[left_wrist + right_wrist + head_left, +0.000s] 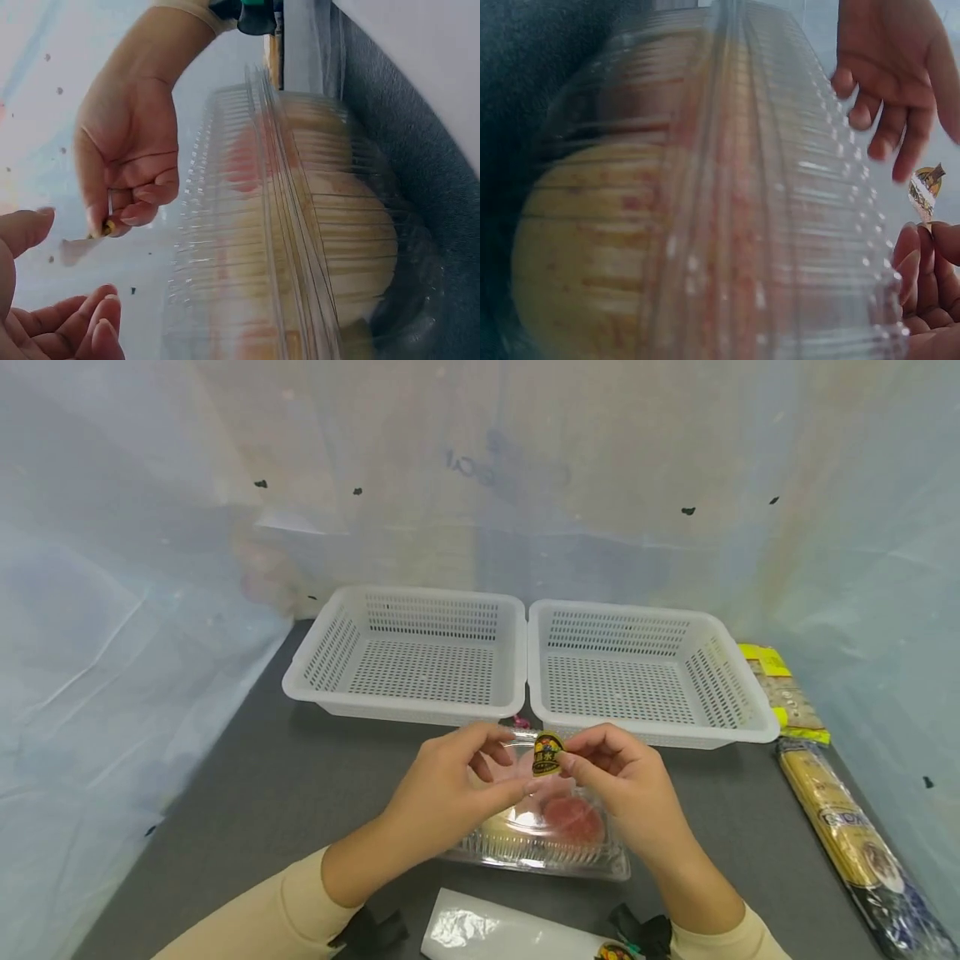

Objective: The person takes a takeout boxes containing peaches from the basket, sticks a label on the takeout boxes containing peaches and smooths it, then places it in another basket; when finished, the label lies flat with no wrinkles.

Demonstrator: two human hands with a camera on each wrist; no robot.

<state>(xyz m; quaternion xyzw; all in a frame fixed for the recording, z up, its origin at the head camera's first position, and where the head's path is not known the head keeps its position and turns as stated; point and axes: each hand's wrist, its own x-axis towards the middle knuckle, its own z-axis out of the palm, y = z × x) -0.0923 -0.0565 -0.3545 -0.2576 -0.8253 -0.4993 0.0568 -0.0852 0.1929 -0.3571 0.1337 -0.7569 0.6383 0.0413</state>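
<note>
- Head view: the right hand (621,777) pinches a small black-and-yellow paper-like sticker (547,753) by its edge, between thumb and fingertips. The left hand (459,783) is beside it, fingers bent and spread with nothing between them. Sticker and hands are above a clear ribbed plastic container (603,865) of round red and yellow fruit (573,820). A glossy white sheet (506,920) with another sticker at its corner lies nearest the person. Behind are a white slotted plastic left basket (405,707) and a matching right basket (652,727); at the right lie a yellow-topped packet (787,693) and a long pack of yellow sticks (843,827). With so narrow a pinch, a slip would probably let the sticker drop crooked onto the container.
- Left wrist view: the right hand's pinch shows clearly, thumb against fingers. The left hand's thumb and fingers stand apart, not touching the sticker, whose outline is blurred. Since only one hand supports it, its free end could curl and cling to itself or to a fingertip.
- Right wrist view: the sticker stands up bent from the right hand's fingertips, below the left hand's spread fingers. That bend could cause a crease, and the container's ribbed sides would likely give poor adhesion if it landed there.
</note>
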